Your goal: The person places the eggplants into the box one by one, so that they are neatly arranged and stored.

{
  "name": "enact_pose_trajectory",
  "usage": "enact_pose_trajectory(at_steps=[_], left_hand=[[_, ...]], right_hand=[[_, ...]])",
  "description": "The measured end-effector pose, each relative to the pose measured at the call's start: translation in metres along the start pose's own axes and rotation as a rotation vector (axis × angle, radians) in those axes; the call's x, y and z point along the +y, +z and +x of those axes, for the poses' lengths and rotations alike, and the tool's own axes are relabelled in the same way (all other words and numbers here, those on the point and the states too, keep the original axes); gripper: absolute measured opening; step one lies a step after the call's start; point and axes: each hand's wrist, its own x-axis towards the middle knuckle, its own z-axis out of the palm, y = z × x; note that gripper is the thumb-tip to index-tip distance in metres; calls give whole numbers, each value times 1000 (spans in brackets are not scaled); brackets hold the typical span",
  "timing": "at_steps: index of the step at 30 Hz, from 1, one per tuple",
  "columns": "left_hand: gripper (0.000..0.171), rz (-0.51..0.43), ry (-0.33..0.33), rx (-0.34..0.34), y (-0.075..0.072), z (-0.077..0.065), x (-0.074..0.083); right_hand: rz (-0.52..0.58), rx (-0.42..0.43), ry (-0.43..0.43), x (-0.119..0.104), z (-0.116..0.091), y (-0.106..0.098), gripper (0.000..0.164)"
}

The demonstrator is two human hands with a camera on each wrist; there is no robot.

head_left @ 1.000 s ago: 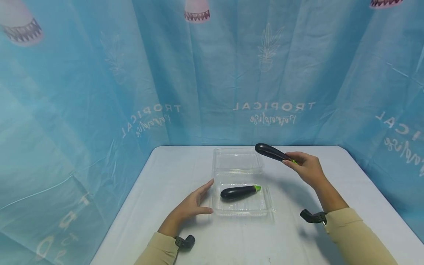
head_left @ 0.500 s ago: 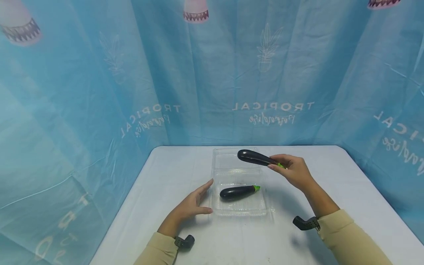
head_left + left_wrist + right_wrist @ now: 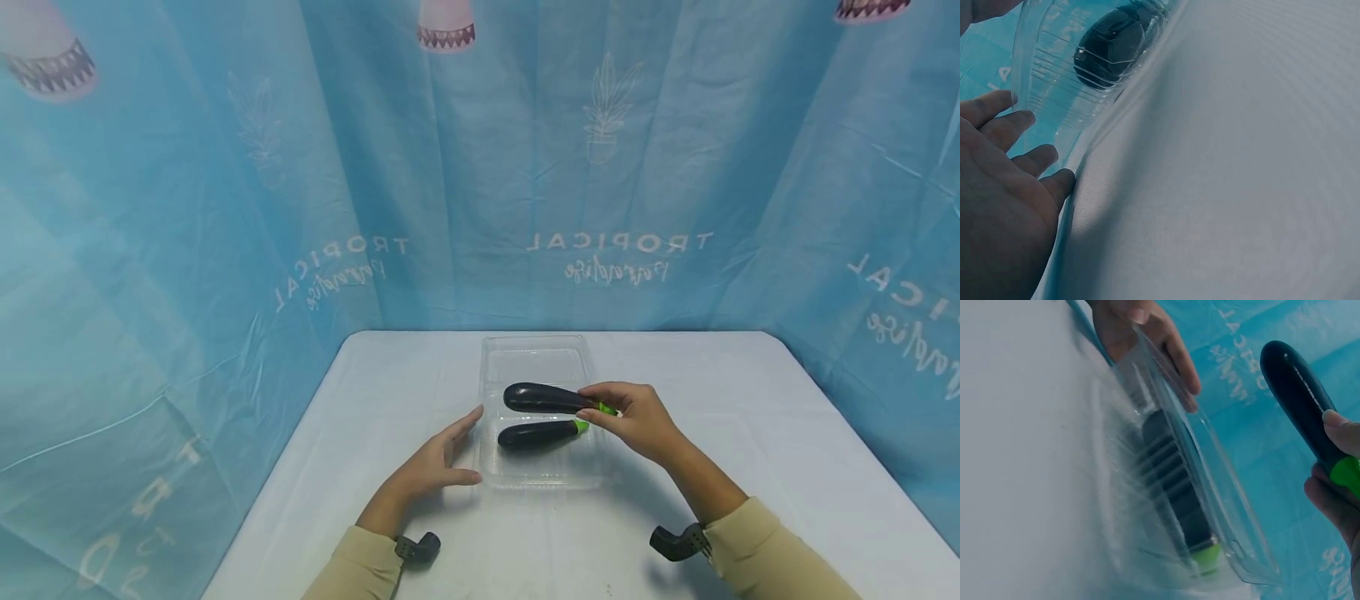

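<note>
Hands at work over a clear plastic clamshell container (image 3: 491, 467) standing open near the middle of a white surface (image 3: 750, 417), its lid half lying flat toward the far edge. Right hand (image 3: 633, 421) pinches a dark purple eggplant (image 3: 542, 398) by its green stem end, thumb and fingers closed on the stalk, holding it level just above the container's near tray. A second eggplant (image 3: 536, 434) lies in that tray, stem pointing right, just below and parallel to the held one; whether the two touch cannot be told. Left hand (image 3: 435, 469) rests on the surface against the container's left wall, fingers (image 3: 997, 128) straight and relaxed, grasping nothing, their tips touching the ribbed plastic in the left wrist view. Right wrist view shows the held eggplant (image 3: 1300, 394) clear of the tray rim, the lying one (image 3: 1175, 487) seen through the ribbed wall. Blue curtain (image 3: 225, 208) printed with "Tropical Paradise" hangs behind the far and side edges
</note>
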Motion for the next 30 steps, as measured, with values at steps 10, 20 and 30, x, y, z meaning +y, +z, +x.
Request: enact_pose_trajectory(at_steps=[10, 20, 30], left_hand=[[106, 9, 1, 3, 0, 1, -1], [108, 13, -32, 18, 3, 0, 0], [108, 6, -15, 13, 2, 0, -1]], right_hand=[[-15, -56, -52, -1, -10, 15, 29], [-4, -139, -24, -3, -22, 24, 26], [-57, -229, -62, -1, -29, 27, 27]])
